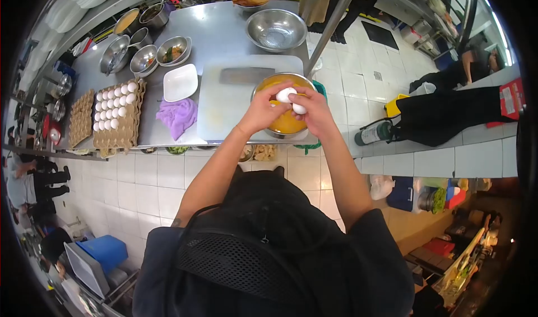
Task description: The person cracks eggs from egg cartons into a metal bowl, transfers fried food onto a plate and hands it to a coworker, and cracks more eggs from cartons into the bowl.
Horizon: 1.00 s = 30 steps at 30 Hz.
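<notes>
Over a metal bowl (258, 85) of yellow beaten egg (286, 127), both of my hands are close together. My left hand (264, 107) is closed with its fingertips on a white egg (286, 95). Touching it from the other side, my right hand (312, 108) curls round a second white egg shape (300, 109) just below. Whether these are whole eggs or shell halves I cannot tell. Left of the bowl lies a white cutting board (221, 107) with a wide-bladed cleaver (246, 76) across its upper part.
A carton of white eggs (116, 112) stands at the left, beside another egg tray (82, 118). Between carton and board are a purple cloth (177, 117) and a white dish (180, 82). An empty metal bowl (276, 30) sits behind the board. A table post (330, 34) rises at the right.
</notes>
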Each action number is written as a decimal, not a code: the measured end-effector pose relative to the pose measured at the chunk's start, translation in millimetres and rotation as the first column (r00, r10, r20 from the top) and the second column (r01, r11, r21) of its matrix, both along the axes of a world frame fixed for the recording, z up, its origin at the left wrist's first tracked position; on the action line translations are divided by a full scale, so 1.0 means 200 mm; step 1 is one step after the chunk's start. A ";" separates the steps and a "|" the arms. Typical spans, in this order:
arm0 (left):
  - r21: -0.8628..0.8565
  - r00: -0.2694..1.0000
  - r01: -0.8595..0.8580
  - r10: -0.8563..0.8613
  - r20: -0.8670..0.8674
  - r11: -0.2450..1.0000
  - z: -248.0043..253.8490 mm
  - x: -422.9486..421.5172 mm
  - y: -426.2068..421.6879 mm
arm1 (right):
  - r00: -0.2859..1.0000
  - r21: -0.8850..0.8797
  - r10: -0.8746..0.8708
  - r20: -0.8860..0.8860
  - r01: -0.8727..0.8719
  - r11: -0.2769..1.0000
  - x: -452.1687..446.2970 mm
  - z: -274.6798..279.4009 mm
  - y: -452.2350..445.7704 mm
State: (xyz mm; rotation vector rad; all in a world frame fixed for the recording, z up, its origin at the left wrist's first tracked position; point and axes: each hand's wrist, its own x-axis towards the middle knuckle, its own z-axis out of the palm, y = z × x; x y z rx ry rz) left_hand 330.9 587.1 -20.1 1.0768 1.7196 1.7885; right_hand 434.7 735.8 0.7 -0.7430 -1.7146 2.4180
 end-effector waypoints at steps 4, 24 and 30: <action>-0.089 0.925 0.143 -0.101 0.367 0.986 0.04 -0.04 -0.02 | 0.998 0.304 -0.056 -0.024 0.060 0.951 0.02 0.03 -0.03; 0.035 0.477 0.038 0.013 -0.879 0.999 0.18 -0.21 -0.05 | 0.840 0.793 0.219 -0.496 0.335 0.508 -0.10 0.03 0.12; 0.206 0.094 0.123 0.195 -0.976 0.971 0.50 -0.31 0.14 | 0.713 0.761 0.452 -0.536 0.640 -0.108 -0.01 0.47 0.23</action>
